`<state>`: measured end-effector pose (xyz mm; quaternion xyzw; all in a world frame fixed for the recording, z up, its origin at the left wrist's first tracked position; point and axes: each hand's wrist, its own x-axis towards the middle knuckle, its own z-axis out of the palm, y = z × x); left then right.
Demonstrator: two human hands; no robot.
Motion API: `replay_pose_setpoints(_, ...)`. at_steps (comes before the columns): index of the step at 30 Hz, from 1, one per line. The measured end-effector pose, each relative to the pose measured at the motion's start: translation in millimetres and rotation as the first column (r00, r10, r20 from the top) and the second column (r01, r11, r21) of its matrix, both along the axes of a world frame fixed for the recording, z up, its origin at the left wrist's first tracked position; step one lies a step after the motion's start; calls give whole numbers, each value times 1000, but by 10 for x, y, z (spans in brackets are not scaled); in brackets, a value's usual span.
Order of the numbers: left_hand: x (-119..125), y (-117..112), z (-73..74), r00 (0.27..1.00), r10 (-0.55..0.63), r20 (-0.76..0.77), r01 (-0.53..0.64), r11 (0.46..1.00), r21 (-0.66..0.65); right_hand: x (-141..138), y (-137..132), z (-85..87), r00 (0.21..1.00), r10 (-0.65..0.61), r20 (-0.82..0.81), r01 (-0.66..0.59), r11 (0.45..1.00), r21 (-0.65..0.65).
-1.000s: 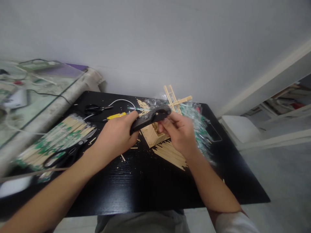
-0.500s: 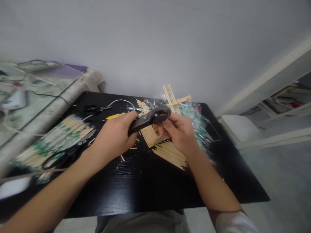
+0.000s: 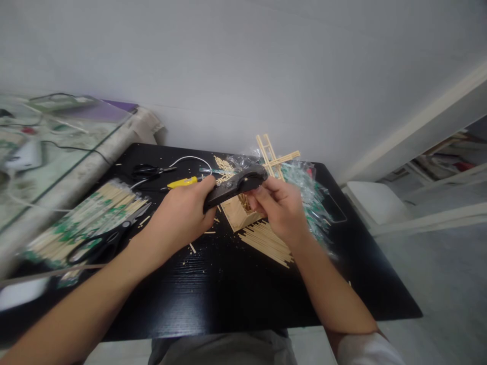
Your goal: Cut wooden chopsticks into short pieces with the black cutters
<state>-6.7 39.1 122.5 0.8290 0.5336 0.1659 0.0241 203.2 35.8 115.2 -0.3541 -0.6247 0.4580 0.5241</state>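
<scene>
My left hand (image 3: 180, 203) is closed around the handle of a black hand tool with a curved head (image 3: 238, 183), held above the table. At the tool's head my right hand (image 3: 283, 205) is pinched shut. What its fingertips hold is hidden behind the tool and fingers. Beneath the hands stands a small wooden box (image 3: 236, 213) with short stick pieces in it, partly covered. Just in front of it lies a row of thin wooden sticks (image 3: 266, 241). Behind my right hand rises a cross-shaped frame of sticks (image 3: 271, 158).
Wrapped chopsticks (image 3: 99, 215) lie on the black table (image 3: 213, 299) at left, with large scissors (image 3: 110, 238) on them. Small scissors (image 3: 148, 171) and a yellow glue gun (image 3: 182, 182) lie farther back. Clear green-printed wrappers (image 3: 310, 203) are heaped at right. A glass-topped surface (image 3: 57, 147) adjoins at left.
The black tool and my left hand have shifted very slightly to the right, and the gap at the tool's head looks narrower. My right hand stays almost in place, still pinched.
</scene>
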Motion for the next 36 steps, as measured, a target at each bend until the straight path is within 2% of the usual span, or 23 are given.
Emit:
replay_pose_setpoints(9, -9, -3, 27, 1000, 5, -3, -5, 1000, 2, 2, -18, -9, 999, -43, 28, 42, 999, 18)
replay_pose_setpoints(14, -61, 42, 67, 997, 5, 72, 7, 988, -156, -11, -10, -7, 999, -35, 20, 35, 999, 14)
replay_pose_setpoints(16, -112, 90, 51, 999, 45, 3, -43, 978, -205, -17, -8, 0, 1000, -17, -1, 17, 1000, 11)
replay_pose_setpoints(20, -243, 196, -36, 968, 141, -206, -182, 963, -197, -22, -14, 5, 999, -1, -32, 1, 1000, 8)
replay_pose_setpoints(23, -319, 237, -85, 958, 132, -256, -197, 948, -250, -21, -21, 1, 999, 28, -46, -27, 1000, 14)
replay_pose_setpoints(27, -323, 229, -45, 969, 116, -216, -172, 950, -262, -20, -21, -14, 997, 59, -57, -58, 998, 18)
replay_pose_setpoints(32, -241, 178, 73, 981, 155, -119, -176, 965, -193, -17, -18, -41, 995, 69, -66, -69, 998, -4)
replay_pose_setpoints(36, -189, 119, 111, 985, 164, -57, -171, 971, -168, -21, -30, -32, 991, 90, -94, -94, 995, -36)
